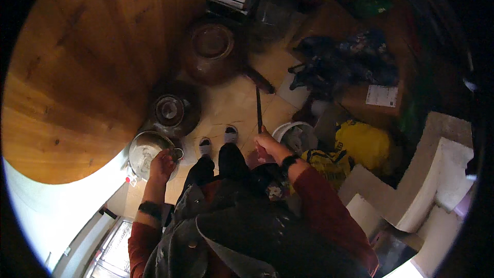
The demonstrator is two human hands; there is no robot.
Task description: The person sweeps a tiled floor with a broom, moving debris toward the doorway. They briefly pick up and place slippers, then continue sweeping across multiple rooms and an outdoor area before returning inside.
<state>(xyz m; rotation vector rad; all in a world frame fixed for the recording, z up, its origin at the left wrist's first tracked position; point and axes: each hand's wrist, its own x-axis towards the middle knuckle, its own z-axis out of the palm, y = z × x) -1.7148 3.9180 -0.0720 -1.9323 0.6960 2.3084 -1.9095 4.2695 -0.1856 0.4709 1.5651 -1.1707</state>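
Note:
My right hand [264, 144] is closed round the near end of a thin dark handle [259, 108] that points away from me over the tiled floor. At its far end lies a dark brown, elongated head [259, 81]; the light is too dim to show its kind. My left hand [163, 164] has its fingers curled in, just over the right side of a pale round bucket [140, 150]. A small ring-shaped thing [178, 153] shows beside those fingers. Whether it is gripped is unclear.
Beyond the bucket stand a dark round jar [169, 110] and a larger brown jar [211, 41]. A big wooden round top [87, 72] fills the left. To the right are a white bucket [280, 133], yellow bags [368, 141], a cardboard box [355, 100] and dark blue bags [334, 64].

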